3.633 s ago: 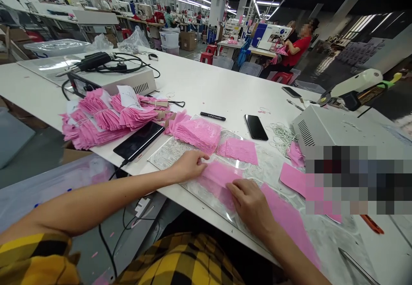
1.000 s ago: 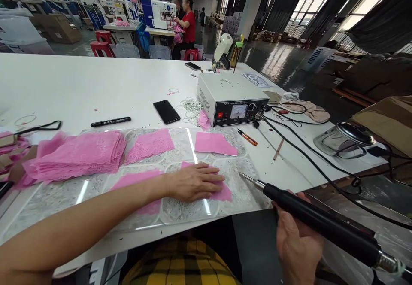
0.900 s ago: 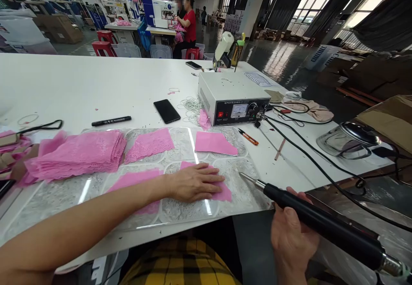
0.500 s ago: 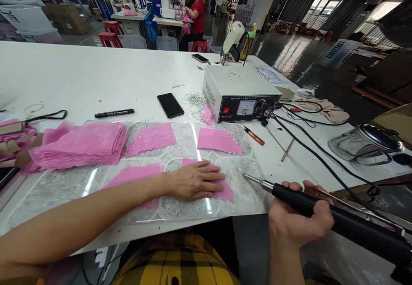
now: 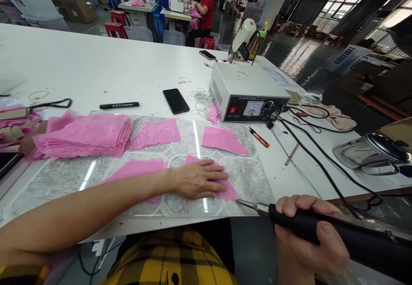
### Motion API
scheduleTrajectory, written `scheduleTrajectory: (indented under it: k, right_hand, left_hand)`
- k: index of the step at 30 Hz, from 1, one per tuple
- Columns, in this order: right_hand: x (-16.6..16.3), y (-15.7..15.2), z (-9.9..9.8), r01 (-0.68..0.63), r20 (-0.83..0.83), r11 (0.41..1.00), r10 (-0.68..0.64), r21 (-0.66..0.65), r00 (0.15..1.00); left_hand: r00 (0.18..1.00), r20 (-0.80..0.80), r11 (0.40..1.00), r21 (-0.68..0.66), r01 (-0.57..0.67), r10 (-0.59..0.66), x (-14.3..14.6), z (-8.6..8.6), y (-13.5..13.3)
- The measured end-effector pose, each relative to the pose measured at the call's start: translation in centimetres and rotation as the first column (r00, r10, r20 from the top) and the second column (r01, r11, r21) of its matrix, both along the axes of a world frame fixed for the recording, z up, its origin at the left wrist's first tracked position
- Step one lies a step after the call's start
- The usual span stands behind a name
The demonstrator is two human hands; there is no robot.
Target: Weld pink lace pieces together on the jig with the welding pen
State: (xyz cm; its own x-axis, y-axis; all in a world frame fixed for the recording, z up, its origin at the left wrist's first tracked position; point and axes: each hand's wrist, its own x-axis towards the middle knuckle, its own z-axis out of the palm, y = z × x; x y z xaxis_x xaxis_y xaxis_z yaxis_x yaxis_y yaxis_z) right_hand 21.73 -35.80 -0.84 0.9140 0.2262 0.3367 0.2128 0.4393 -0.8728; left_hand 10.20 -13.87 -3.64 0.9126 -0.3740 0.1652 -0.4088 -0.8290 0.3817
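My left hand point(image 5: 199, 179) lies flat, fingers stretched out, on a pink fabric piece point(image 5: 229, 190) over a clear patterned mat point(image 5: 247, 173). In my right hand point(image 5: 309, 233) is a black-handled ultrasonic cutter point(image 5: 296, 220), fingers wrapped round its grip. Its narrow metal tip meets the lower right corner of that fabric piece, or sits just beside it. Under my left forearm lies another pink piece point(image 5: 135, 169). Farther back on the mat are a lace-patterned pink piece point(image 5: 156, 133) and a smooth pink pattern piece point(image 5: 223, 139).
A pile of pink fabric point(image 5: 86, 134) sits at left. Behind the mat are a marker point(image 5: 119, 105), a phone point(image 5: 175, 101) and a control box point(image 5: 251, 92). Orange snips point(image 5: 259, 137), black cables point(image 5: 315, 160) and a glass jug point(image 5: 370, 156) occupy the right. A person in red point(image 5: 206, 12) sits at a sewing machine beyond.
My right hand has brought the cutter's tip left and down, from bare mat to the fabric's lower right corner. The left hand stays flat on the piece. The view has shifted slightly.
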Motion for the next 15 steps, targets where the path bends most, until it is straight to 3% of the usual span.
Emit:
scheduleTrajectory:
  k: [5, 12, 15]
  right_hand:
    - [0.19, -0.45, -0.12, -0.013, 0.001, 1.000, 0.013, 0.007, 1.000]
    - [-0.03, 0.14, 0.10, -0.029, 0.039, 1.000, 0.029, 0.005, 0.999]
    - [-0.03, 0.38, 0.20, -0.017, 0.057, 0.999, 0.019, -0.033, 0.998]
  left_hand:
    - [0.999, 0.040, 0.999, -0.047, -0.005, 0.007, -0.01, -0.30, 0.07]
    - [0.999, 0.036, 1.000, 0.015, 0.008, -0.009, 0.00, -0.36, 0.03]
    - [1.000, 0.029, 1.000, -0.018, -0.010, 0.010, -0.03, -0.31, 0.00]
